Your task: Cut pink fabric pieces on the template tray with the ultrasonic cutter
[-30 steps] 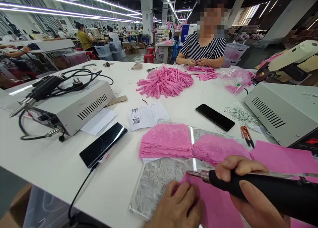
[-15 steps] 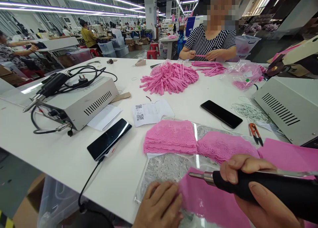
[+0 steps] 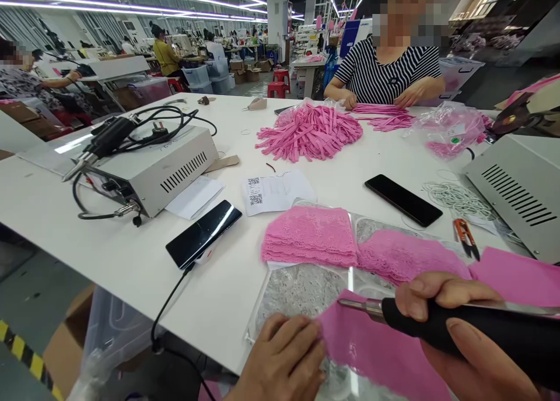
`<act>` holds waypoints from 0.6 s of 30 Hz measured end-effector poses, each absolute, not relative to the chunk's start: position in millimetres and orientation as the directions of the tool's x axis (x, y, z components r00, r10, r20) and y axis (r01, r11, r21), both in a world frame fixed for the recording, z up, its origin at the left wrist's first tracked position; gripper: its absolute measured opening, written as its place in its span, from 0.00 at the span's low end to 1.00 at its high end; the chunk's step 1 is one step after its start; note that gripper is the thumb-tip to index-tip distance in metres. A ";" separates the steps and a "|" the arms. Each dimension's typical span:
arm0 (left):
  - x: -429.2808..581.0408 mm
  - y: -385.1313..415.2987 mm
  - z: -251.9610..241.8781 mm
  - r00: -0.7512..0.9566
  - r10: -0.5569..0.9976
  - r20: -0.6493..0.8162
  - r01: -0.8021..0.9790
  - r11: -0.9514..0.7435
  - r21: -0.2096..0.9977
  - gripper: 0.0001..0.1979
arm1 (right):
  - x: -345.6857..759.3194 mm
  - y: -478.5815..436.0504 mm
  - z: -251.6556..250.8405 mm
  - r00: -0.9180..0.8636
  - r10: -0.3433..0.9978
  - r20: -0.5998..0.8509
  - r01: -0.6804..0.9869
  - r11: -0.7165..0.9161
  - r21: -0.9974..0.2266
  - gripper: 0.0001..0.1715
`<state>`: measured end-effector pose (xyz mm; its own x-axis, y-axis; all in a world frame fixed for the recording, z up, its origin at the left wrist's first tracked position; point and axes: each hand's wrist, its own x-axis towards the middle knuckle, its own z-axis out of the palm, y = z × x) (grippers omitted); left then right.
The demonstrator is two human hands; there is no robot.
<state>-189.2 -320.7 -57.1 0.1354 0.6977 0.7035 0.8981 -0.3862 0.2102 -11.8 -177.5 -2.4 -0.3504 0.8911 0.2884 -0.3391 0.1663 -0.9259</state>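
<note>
My right hand (image 3: 476,337) is wrapped round a black-handled tool (image 3: 503,331) with a narrow metal tip and a metal lever along its top. The tip points left, over the upper corner of a pink fabric piece (image 3: 376,343); whether it touches the cloth I cannot tell. My left hand (image 3: 286,354) is closed, its curled fingers at the left edge of that piece and the fingertips partly hidden. Beneath the fabric lies a clear-covered, speckled grey board (image 3: 297,284). Just beyond are a stack of pink lace pieces (image 3: 310,235) and a second lace stack (image 3: 406,255).
A grey box (image 3: 170,168) with a similar corded tool (image 3: 109,139) stands left, another box (image 3: 520,197) right. Phones (image 3: 203,235) (image 3: 403,200), orange thread snips (image 3: 466,238), a printed paper (image 3: 277,191) and pink straps (image 3: 310,130) lie around. A co-worker (image 3: 389,69) sits opposite.
The view has swung slightly left, so things appear farther right. Both my hands keep their places at the fabric. The co-worker's hands have moved apart and down to the pink strips.
</note>
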 end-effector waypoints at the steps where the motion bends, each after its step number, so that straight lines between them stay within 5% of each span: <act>1: -189.9 -321.6 -57.1 0.136 0.700 0.701 0.898 -0.386 0.212 0.11 | -10.3 -178.0 -3.6 -0.368 0.883 0.292 -0.332 0.169 -0.928 0.09; 18: -194.3 -328.2 -58.3 0.141 0.702 0.698 0.907 -0.374 0.193 0.10 | -21.5 -188.3 5.2 -0.430 0.847 0.313 -0.337 0.172 -0.926 0.08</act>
